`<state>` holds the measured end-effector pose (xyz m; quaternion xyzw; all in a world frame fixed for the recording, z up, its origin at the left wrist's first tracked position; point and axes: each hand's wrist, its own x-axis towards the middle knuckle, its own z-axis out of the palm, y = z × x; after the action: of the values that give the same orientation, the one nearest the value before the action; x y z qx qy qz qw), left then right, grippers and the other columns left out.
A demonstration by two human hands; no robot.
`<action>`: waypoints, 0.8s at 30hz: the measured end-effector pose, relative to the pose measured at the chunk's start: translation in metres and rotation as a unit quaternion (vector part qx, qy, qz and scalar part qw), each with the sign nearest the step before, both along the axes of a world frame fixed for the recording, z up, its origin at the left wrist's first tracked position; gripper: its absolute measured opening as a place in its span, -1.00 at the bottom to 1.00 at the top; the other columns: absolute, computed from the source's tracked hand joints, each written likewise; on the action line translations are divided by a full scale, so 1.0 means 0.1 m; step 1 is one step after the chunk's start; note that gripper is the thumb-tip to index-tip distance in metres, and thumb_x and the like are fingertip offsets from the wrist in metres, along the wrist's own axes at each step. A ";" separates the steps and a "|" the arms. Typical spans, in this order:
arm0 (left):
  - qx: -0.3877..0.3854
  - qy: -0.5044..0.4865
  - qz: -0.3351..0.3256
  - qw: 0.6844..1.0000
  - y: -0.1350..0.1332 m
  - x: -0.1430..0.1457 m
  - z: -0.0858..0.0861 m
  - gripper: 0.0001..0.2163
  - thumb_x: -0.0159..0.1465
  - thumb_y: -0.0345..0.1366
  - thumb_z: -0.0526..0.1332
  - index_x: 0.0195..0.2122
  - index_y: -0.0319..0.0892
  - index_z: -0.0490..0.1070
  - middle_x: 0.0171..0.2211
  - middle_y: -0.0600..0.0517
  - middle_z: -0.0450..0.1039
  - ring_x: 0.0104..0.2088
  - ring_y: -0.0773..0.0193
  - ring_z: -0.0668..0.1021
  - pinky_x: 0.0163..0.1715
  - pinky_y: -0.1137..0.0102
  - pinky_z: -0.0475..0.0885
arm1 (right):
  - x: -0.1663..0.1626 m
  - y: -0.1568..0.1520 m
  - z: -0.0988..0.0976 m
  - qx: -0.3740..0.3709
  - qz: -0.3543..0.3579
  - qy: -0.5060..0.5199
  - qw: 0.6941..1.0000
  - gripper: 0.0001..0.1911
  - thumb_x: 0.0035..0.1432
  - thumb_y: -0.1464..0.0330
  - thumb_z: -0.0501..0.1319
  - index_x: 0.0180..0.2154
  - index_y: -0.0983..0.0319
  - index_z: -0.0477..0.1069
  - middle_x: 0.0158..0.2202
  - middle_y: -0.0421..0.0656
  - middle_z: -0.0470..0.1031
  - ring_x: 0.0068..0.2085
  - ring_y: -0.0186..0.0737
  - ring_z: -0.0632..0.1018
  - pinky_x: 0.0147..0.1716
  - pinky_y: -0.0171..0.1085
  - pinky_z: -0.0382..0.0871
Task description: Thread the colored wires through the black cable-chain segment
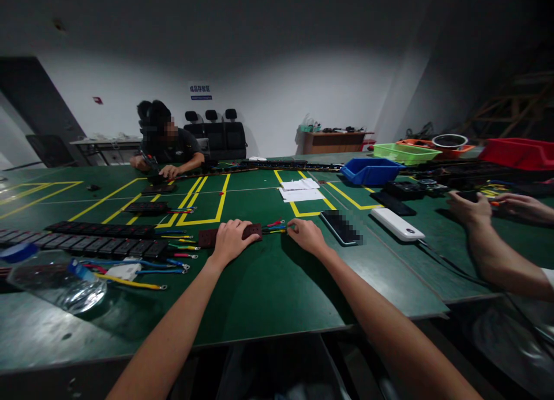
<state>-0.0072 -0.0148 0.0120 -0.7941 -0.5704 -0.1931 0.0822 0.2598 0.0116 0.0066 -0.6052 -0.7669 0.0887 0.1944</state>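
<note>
My left hand (pixel 232 238) lies over a dark brown strip (pixel 208 238), its fingers wrapped across the top and the thumb along the near side. Short red, blue, yellow and green wires (pixel 273 229) run out of the strip's right end and carry metal ring terminals. With thumb and fingertips together, my right hand (pixel 306 236) pinches the end of the lower wires; the exact tip is hidden by the fingers. To the left lie rows of black socket strips (pixel 130 248) with similar coloured wires, and a phone (pixel 341 227) is just right of my right hand.
A clear plastic bottle (pixel 60 279) lies at front left. White papers (pixel 302 193), a white power bank (pixel 397 224) with a cable and a blue bin (pixel 372 172) are to the right. One co-worker (pixel 173 149) sits opposite; another's hands (pixel 471 209) work at the right.
</note>
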 end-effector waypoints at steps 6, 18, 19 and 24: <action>0.005 0.001 -0.004 1.000 0.02 -0.01 -0.03 -0.47 0.37 0.20 0.07 0.09 -0.10 0.49 -0.06 -0.11 0.53 -0.10 0.02 0.50 -0.12 0.18 0.28 | 0.01 0.00 -0.02 -0.008 0.002 -0.007 1.000 -0.71 0.32 0.23 0.16 -0.03 0.09 0.58 -0.23 -0.13 0.64 -0.20 -0.14 0.59 -0.32 -0.31 0.27; 0.010 0.002 -0.009 1.000 0.02 -0.02 -0.03 -0.47 0.38 0.19 0.07 0.09 -0.12 0.48 -0.08 -0.10 0.54 -0.11 0.04 0.50 -0.13 0.20 0.29 | 0.02 0.05 -0.08 -0.023 0.011 -0.042 0.999 -0.75 0.40 0.18 0.12 -0.10 0.09 0.54 -0.14 -0.11 0.63 -0.16 -0.13 0.59 -0.27 -0.31 0.26; 0.012 0.002 -0.010 1.000 0.02 -0.02 -0.04 -0.47 0.38 0.19 0.07 0.09 -0.12 0.48 -0.07 -0.10 0.54 -0.11 0.04 0.50 -0.12 0.20 0.29 | 0.01 0.05 -0.08 -0.024 0.011 -0.048 0.999 -0.74 0.41 0.19 0.10 -0.09 0.09 0.54 -0.12 -0.10 0.62 -0.14 -0.11 0.60 -0.26 -0.30 0.26; 0.022 0.009 -0.008 1.000 0.02 -0.02 -0.04 -0.49 0.37 0.18 0.10 0.07 -0.11 0.49 -0.07 -0.10 0.54 -0.09 0.02 0.50 -0.13 0.18 0.29 | -0.02 0.05 -0.08 -0.042 0.005 -0.082 0.996 -0.69 0.45 0.20 0.00 -0.06 0.13 0.48 -0.09 -0.05 0.61 -0.11 -0.03 0.61 -0.23 -0.25 0.27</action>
<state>-0.0093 -0.0128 0.0076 -0.7985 -0.5585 -0.1994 0.1031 0.2578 0.0169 -0.0016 -0.6143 -0.7788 0.0713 0.1048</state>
